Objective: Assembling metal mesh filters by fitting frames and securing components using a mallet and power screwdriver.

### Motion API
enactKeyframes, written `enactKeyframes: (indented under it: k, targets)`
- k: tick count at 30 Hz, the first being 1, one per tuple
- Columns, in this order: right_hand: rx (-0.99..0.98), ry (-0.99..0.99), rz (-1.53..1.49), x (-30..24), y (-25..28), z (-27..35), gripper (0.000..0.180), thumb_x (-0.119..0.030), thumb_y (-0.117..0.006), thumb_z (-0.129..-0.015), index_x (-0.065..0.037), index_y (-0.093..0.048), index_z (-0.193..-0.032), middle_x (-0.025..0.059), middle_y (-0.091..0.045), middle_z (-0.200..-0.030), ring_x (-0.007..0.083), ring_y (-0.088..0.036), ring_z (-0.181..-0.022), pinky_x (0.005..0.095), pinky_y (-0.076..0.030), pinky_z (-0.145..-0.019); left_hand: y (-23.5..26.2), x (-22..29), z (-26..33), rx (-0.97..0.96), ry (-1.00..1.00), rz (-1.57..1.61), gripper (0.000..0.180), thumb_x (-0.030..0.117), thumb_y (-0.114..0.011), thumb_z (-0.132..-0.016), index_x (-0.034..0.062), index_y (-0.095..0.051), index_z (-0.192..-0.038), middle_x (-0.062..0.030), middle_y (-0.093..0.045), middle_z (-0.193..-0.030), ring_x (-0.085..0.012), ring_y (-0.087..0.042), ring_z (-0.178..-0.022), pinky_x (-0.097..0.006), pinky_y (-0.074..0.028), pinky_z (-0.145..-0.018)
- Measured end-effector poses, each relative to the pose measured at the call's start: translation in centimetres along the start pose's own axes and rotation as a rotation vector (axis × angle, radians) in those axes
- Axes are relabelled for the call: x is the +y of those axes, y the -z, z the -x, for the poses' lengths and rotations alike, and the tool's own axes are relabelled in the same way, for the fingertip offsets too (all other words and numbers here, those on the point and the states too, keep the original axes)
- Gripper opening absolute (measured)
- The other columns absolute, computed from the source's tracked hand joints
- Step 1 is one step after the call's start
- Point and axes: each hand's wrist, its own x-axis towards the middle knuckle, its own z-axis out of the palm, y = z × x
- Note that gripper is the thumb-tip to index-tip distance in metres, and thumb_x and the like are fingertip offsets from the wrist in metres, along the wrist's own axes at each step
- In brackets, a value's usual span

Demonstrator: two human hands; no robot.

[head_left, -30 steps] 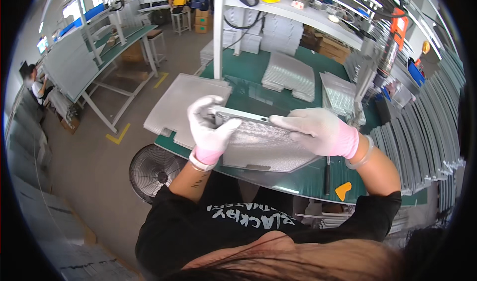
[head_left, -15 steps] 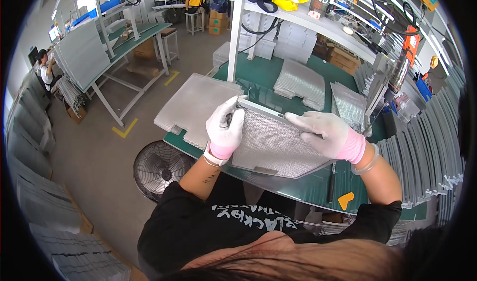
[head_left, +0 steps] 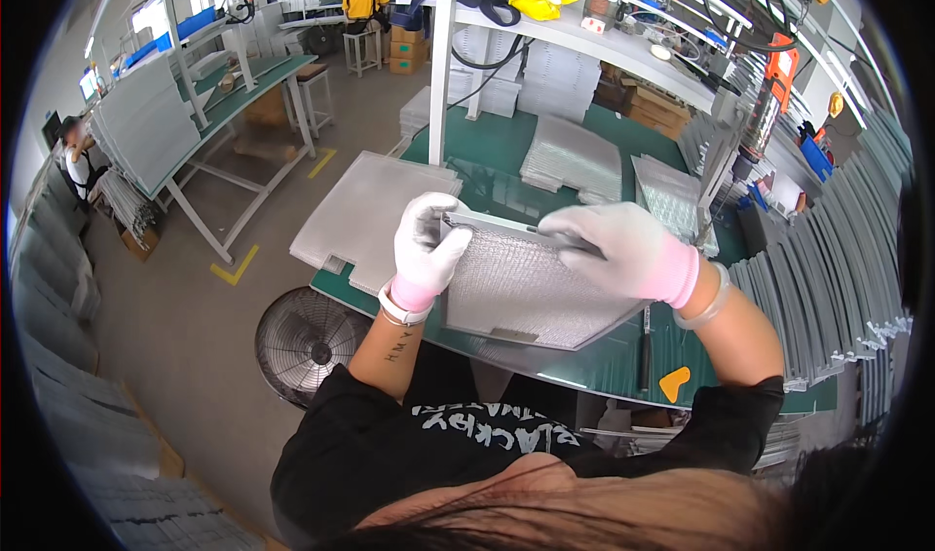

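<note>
A silver mesh filter panel [head_left: 526, 288] with a thin metal frame leans up off the green workbench [head_left: 604, 371], its lower edge toward me. My left hand [head_left: 426, 249], in a white glove with a pink cuff, grips the panel's upper left corner, thumb on the near face. Along the top edge, my gloved right hand [head_left: 623, 249] has its fingers curled at the frame; they are slightly blurred, and their tips are partly hidden. A flat yellow plastic piece [head_left: 674, 383] and a slim black-handled tool [head_left: 645, 361] lie on the bench beyond the panel's right side.
Flat panels [head_left: 360, 210] are stacked at the bench's left. Mesh sheets [head_left: 575, 161] lie toward the back. A white post [head_left: 443, 74] rises behind my left hand. An orange power tool [head_left: 769, 93] hangs at right, near rows of frames [head_left: 828, 278]. A floor fan [head_left: 307, 346] stands at left.
My left hand has shifted slightly, its thumb now lying across the panel's corner. The right hand has moved a little left along the top edge and blurs. The whole view has shifted slightly.
</note>
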Motion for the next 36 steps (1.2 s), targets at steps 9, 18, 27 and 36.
enactKeyframes:
  k: [9,18,27,36]
  targets:
    - [-0.029,0.064,0.415,0.6,-0.9,-1.0,0.022,-0.025,-0.058,-0.09,-0.009,-0.058,-0.104,0.0097,-0.064,-0.073,0.0306,-0.065,-0.064,0.0404,-0.052,-0.058,-0.1,0.7,0.7,0.02,0.012,-0.007,0.041,-0.005,-0.07,-0.081,0.0012,-0.052,-0.117,-0.0088,-0.057,-0.109,-0.0132,-0.059,-0.093,-0.028,-0.048,-0.084]
    - [-0.034,0.176,0.59,-0.2,-1.2,-3.1,0.025,-0.025,-0.063,-0.084,-0.006,-0.057,-0.1,0.0064,-0.057,-0.064,0.0257,-0.061,-0.055,0.0374,-0.049,-0.051,-0.2,-0.1,1.0,0.015,-0.073,-0.027,0.041,-0.004,-0.07,-0.081,0.0007,-0.051,-0.117,-0.0106,-0.056,-0.113,-0.0147,-0.059,-0.095,-0.028,-0.048,-0.086]
    - [0.038,0.153,0.778,-2.7,-2.6,-3.2,0.011,-0.014,-0.059,-0.077,-0.007,-0.051,-0.079,0.0026,-0.05,-0.058,0.0177,-0.058,-0.048,0.0329,-0.046,-0.043,-0.9,0.7,1.2,0.016,-0.078,-0.097,0.038,-0.004,-0.069,-0.082,0.0008,-0.052,-0.116,-0.0107,-0.056,-0.112,-0.0151,-0.059,-0.096,-0.028,-0.048,-0.086]
    - [0.022,0.15,0.697,-1.7,-3.4,-4.8,0.016,-0.019,-0.059,-0.082,-0.007,-0.049,-0.076,0.0051,-0.051,-0.056,0.0229,-0.059,-0.048,0.036,-0.047,-0.045,-1.1,0.5,1.3,0.036,-0.143,-0.093,0.038,-0.006,-0.065,-0.085,0.0015,-0.049,-0.119,-0.0123,-0.056,-0.109,-0.0168,-0.059,-0.093,-0.029,-0.048,-0.083]
